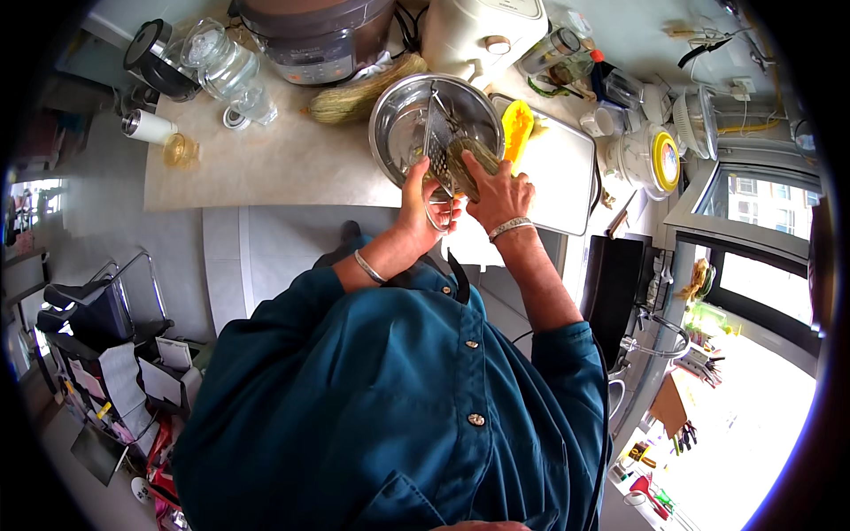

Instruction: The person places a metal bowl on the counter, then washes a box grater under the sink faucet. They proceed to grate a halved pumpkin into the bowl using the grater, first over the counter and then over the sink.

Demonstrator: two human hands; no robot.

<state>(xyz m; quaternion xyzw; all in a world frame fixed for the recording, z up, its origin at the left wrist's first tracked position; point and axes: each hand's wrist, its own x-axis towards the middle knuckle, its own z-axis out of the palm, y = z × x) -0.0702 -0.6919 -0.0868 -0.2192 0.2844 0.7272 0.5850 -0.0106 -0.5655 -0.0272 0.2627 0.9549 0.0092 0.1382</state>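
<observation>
My left hand (423,209) grips the handle end of a metal grater (437,143), which stands slanted in a stainless steel bowl (383,143) near the counter's front edge. In my right hand (497,196) is a piece of green-striped squash (475,159), held against the grater's right side over the bowl. Orange flesh shows on a cut squash half (516,129) just right of the bowl, by a white cutting board (561,172). Behind and left of the bowl lies a long green-striped squash (358,93). What lies at the bottom of the bowl is hard to make out.
A multicooker (309,53) and a cream-coloured appliance (481,40) stand behind the bowl. To the left are a black-lidded kettle (159,60), a glass pitcher (222,63), a white tumbler (147,126) and a small glass (179,151). Lidded containers (647,159) stand at right.
</observation>
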